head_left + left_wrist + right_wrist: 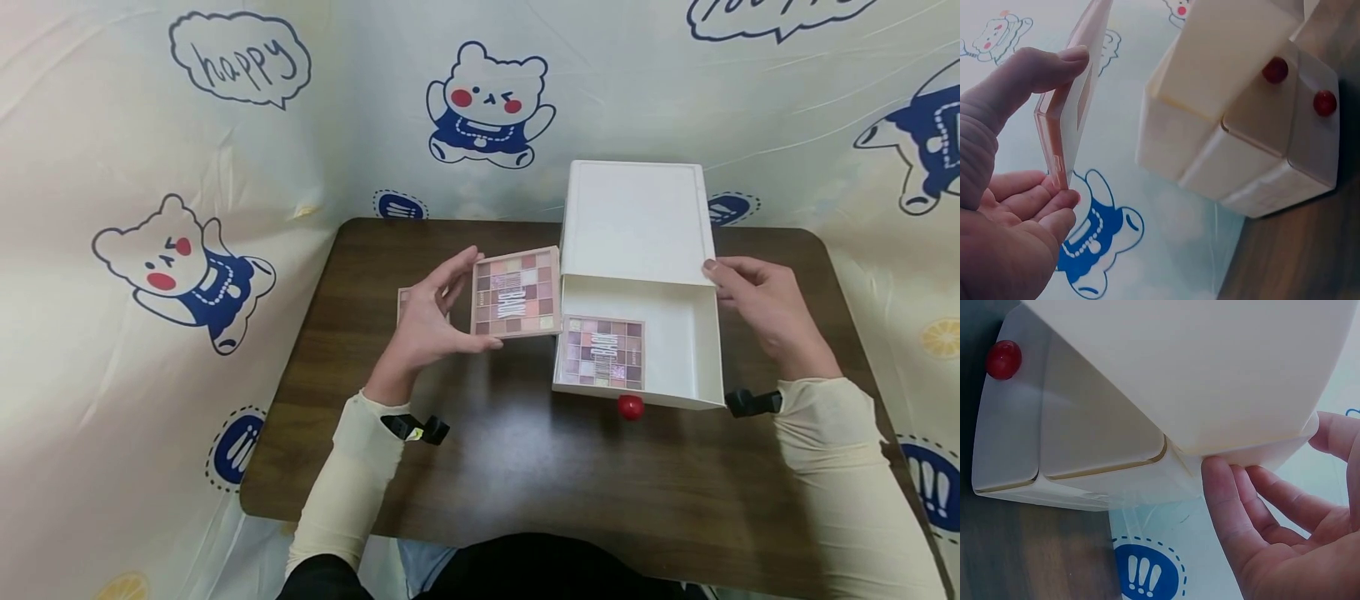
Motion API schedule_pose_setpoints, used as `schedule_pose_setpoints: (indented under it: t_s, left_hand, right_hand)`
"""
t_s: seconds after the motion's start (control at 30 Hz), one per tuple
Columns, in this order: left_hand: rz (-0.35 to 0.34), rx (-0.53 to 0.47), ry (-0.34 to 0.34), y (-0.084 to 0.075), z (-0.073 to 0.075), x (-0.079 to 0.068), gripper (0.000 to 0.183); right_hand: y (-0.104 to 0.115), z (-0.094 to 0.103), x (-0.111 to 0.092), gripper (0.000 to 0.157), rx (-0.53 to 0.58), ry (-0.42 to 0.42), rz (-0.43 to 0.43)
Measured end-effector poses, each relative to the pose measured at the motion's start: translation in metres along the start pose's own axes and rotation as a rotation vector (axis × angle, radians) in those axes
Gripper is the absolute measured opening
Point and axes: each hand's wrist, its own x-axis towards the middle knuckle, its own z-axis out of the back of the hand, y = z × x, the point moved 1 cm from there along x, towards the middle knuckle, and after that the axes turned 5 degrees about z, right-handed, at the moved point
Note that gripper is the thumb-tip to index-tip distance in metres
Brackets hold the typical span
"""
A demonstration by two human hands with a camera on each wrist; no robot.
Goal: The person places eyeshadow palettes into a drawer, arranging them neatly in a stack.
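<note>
My left hand holds a pink-framed eyeshadow palette between thumb and fingers, just left of a white drawer box. In the left wrist view the palette is seen nearly edge-on. The box's top drawer stands pulled out, and a similar palette lies in its left part. My right hand grips the right side of the box near the drawer opening, thumb at the top edge. Fingertips touch the white side wall in the right wrist view.
Behind my left hand, a third palette shows partly on the brown table. Red round knobs mark the drawers: one on the open drawer, others on the lower drawers. A printed curtain hangs behind the table.
</note>
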Motion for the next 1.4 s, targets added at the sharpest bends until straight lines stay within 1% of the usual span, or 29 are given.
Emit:
schedule_pose_setpoints:
  t_s: [0.17,0.3,0.43,0.63,0.8,0.97,1.4]
  left_hand:
    - [-0.020,-0.022,0.024,-0.009,-0.005,0.000,0.107]
    - [-0.017,-0.045,0.049,-0.017,-0.010,0.000,0.108]
    - [-0.014,-0.043,0.065,-0.023,-0.015,0.000,0.108]
    - [-0.011,-0.023,0.079,-0.027,-0.022,0.001,0.106]
    - [-0.001,-0.028,0.096,-0.033,-0.029,0.001,0.105]
    - [0.001,-0.027,0.098,-0.036,-0.034,0.001,0.106]
    - [0.077,0.008,0.101,-0.045,-0.049,0.002,0.108]
  right_hand:
    - [-0.001,0.000,0.000,0.071,-0.002,-0.004,0.001]
    - [0.000,0.001,0.000,0.071,-0.004,-0.011,0.000]
    - [0.000,0.001,0.000,0.071,-0.003,-0.011,0.004]
    - [0.000,0.001,0.001,0.070,0.001,0.001,0.000]
    - [0.001,0.001,0.000,0.070,0.008,0.000,0.002]
    - [0.002,0.001,0.000,0.070,0.014,-0.002,0.004]
    - [0.001,0.000,0.001,0.071,-0.001,-0.002,-0.006]
